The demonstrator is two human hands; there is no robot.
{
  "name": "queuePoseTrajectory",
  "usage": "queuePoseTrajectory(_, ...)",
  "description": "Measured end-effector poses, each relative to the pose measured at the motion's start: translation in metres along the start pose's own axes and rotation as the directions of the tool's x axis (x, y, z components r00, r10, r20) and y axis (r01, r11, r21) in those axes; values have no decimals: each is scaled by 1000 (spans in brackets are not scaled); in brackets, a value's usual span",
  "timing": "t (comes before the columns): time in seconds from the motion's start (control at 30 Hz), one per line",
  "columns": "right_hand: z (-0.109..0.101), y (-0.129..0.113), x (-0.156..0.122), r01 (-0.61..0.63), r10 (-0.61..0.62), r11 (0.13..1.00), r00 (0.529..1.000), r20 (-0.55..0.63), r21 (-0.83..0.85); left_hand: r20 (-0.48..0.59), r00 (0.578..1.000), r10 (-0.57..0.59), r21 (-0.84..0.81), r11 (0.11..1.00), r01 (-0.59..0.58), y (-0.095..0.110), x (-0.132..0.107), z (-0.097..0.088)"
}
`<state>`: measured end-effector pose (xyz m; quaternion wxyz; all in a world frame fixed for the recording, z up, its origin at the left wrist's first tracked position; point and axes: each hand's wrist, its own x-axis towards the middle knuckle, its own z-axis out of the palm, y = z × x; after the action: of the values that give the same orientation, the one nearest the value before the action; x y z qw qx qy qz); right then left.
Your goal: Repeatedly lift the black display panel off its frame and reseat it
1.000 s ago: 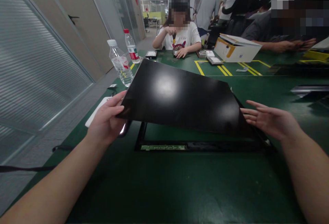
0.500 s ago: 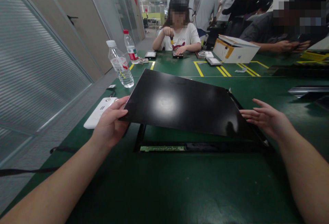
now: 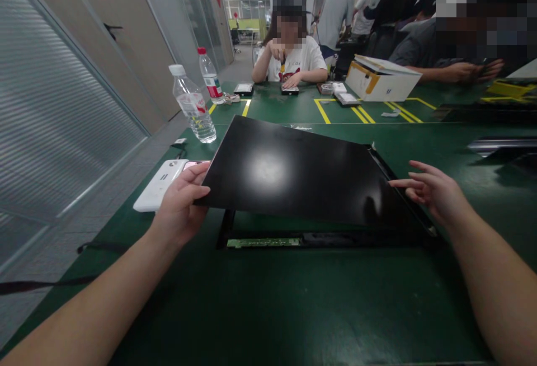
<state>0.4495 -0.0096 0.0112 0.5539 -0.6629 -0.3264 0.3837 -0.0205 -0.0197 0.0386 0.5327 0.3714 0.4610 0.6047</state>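
A large glossy black panel (image 3: 293, 173) is tilted over a black frame (image 3: 327, 238) that lies on the green table (image 3: 268, 304). The panel's left side is raised and its right edge rests low by the frame. My left hand (image 3: 181, 205) grips the panel's near left corner, thumb on top. My right hand (image 3: 430, 189) hovers at the panel's right edge with its fingers spread, the fingertips close to the edge. A green circuit strip (image 3: 263, 242) shows along the frame's front bar.
A white device (image 3: 159, 185) and a pink phone (image 3: 193, 163) lie left of the panel. Two water bottles (image 3: 192, 103) stand at the back left. Across the table a person works at small devices; a white and yellow box (image 3: 380, 78) sits far right. Other people stand behind.
The panel has come down, its left side now lower and flatter over the frame. My left hand followed it down; my right hand stayed at the right edge.
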Motion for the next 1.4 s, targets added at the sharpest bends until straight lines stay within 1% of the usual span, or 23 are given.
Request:
queuePoseTrajectory(0.2, -2, 2, 3, 32, -33, 999, 999, -41, -23, -4, 1000, -16, 3, 1000, 16, -8, -1, 4)
queuePoseTrajectory(0.43, -3, 4, 4, 49, -50, 998, 997, -61, -28, -44, 998, -53, -10, 999, 52, -12, -5, 8)
queuePoseTrajectory(0.67, -6, 8, 6, 56, -61, 997, 994, -92, -57, 1, 997, -75, 30, 997, 75, -21, -7, 7)
queuePoseTrajectory(0.83, -6, 8, 6, 48, -56, 995, 994, -96, -87, -10, 994, -110, 36, 993, 110, -25, -6, 5)
queuePoseTrajectory(1.2, -8, 10, 8, 43, -54, 995, 992, -114, -94, 1, 993, -115, 47, 992, 115, -24, -8, 9)
queuePoseTrajectory(1.4, -8, 10, 8, 47, -59, 992, 993, -106, -116, -19, 984, -179, 40, 983, 179, -24, -9, 11)
